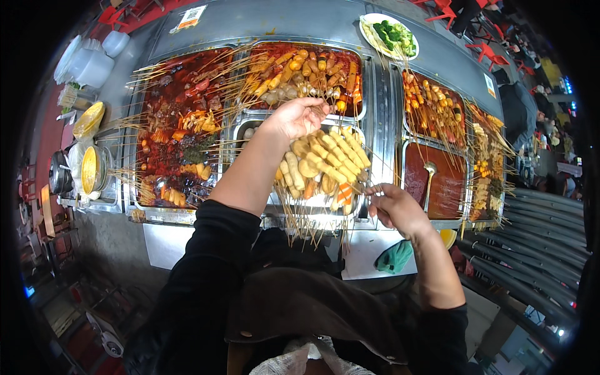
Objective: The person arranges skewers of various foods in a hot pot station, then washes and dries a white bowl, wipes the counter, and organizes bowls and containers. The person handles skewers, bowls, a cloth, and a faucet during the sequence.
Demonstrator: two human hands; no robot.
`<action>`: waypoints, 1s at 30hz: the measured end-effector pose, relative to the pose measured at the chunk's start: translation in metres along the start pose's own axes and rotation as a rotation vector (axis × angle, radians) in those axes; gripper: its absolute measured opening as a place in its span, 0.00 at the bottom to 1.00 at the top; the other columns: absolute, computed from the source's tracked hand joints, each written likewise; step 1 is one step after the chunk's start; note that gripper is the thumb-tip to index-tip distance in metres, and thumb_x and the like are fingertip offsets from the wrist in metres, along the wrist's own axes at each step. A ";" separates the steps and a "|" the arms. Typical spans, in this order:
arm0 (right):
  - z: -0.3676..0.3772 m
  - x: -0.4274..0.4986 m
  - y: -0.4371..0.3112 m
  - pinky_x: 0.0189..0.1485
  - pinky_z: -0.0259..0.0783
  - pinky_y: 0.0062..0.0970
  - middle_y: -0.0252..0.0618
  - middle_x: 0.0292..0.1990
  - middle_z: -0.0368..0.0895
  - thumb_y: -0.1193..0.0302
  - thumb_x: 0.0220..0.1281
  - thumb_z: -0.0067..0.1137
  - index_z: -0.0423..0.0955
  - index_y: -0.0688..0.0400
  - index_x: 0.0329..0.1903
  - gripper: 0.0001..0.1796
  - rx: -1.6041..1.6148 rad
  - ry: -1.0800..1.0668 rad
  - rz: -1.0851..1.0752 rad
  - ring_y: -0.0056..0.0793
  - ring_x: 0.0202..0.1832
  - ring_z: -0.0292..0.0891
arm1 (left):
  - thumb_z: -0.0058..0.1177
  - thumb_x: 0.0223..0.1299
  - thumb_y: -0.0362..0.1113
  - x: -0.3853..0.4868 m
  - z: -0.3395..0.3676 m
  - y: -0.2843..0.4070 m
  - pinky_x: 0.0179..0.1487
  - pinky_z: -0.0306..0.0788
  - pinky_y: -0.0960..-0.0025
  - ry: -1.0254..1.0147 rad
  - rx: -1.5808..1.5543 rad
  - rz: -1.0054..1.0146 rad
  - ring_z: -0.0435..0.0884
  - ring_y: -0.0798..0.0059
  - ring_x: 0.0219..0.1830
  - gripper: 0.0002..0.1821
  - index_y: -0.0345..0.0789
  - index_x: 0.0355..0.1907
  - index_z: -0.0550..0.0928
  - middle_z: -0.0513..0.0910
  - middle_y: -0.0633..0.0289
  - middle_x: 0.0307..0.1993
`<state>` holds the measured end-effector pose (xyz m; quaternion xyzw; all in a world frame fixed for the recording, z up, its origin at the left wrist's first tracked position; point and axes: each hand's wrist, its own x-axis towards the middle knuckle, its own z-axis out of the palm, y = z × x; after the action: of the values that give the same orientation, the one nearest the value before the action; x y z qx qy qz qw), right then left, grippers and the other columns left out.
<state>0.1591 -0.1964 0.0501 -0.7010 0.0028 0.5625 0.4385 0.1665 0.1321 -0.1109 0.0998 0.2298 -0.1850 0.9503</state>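
Note:
My left hand [307,117] is over the middle of the counter, palm partly up and fingers curled, beside skewered balls in the upper middle tray [363,89]; whether it grips anything is unclear. Below it, a heap of pale yellow skewered food pieces [335,154] lies over the lower middle tray, bare sticks [300,225] hanging over the front edge. At the heap's right side, my right hand [391,206] pinches a thin skewer by its fingertips. An orange-and-white striped piece [344,193] lies near those fingers.
A wide tray of skewers in dark red broth [178,103] is at left. On the right are a skewer tray [433,108], red broth [440,187] with a ladle [429,183], and another skewer tray [485,168]. A plate of broccoli [391,35], yellow bowls [91,168] and plastic containers [91,65] stand around.

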 end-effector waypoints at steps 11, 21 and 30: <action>0.017 0.152 -0.046 0.14 0.46 0.18 0.29 0.20 0.66 0.75 0.76 0.49 0.73 0.66 0.41 0.07 0.301 0.017 0.020 0.14 0.15 0.53 | 0.50 0.74 0.31 0.002 0.004 0.013 0.25 0.67 0.87 0.027 -0.035 -0.002 0.69 0.86 0.24 0.19 0.20 0.59 0.70 0.79 0.60 0.36; 0.078 0.262 -0.037 0.25 0.75 0.19 0.37 0.31 0.81 0.70 0.80 0.42 0.74 0.63 0.45 0.12 0.441 0.168 -0.052 0.24 0.24 0.76 | 0.57 0.70 0.34 -0.007 0.003 0.003 0.23 0.70 0.85 0.113 -0.018 0.056 0.80 0.77 0.31 0.16 0.23 0.52 0.74 0.83 0.51 0.40; 0.083 0.221 -0.020 0.34 0.86 0.25 0.50 0.37 0.83 0.76 0.77 0.40 0.72 0.68 0.50 0.11 0.373 0.018 0.046 0.35 0.34 0.86 | 0.60 0.70 0.44 -0.040 -0.024 -0.007 0.29 0.79 0.81 0.210 0.222 0.087 0.88 0.72 0.41 0.17 0.30 0.47 0.80 0.87 0.52 0.42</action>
<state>0.1847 -0.0243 -0.1115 -0.6124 0.1267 0.5557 0.5478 0.1213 0.1447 -0.1138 0.2329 0.3014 -0.1564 0.9113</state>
